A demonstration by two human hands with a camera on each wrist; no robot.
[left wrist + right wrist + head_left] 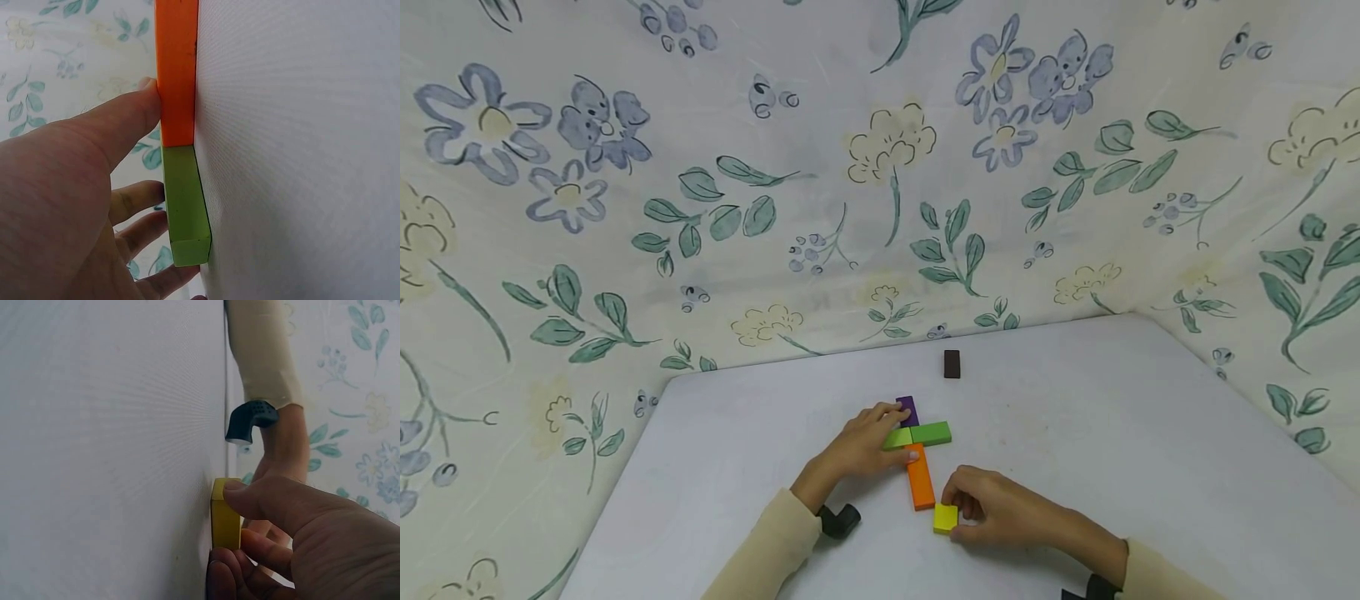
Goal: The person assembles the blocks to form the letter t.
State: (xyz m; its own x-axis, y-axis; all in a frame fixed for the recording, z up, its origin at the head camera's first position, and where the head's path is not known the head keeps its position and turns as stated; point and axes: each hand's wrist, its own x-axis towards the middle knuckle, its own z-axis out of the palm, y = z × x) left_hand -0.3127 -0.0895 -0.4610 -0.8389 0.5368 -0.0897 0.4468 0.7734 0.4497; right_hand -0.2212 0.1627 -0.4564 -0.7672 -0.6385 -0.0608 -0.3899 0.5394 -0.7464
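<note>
Several wooden blocks touch in a cross-like figure on the table. A purple block [908, 410] lies at its far end, a light green block [897, 438] and a green block [931, 433] form the crosspiece, and an orange block [920, 482] points toward me. My left hand [861, 442] rests over the figure's left side. Its thumb touches the orange block, and its extended fingers reach over the light green block to the purple one. Between thumb and fingers my right hand [1000, 510] pinches a yellow block [225, 515], down at the table beside the orange block's near end.
A dark brown block [952, 364] lies by itself farther back on the white table [1060, 400]. Floral cloth [820, 292] hangs behind the table and along its sides. Black wrist devices [840, 522] sit at both sleeves.
</note>
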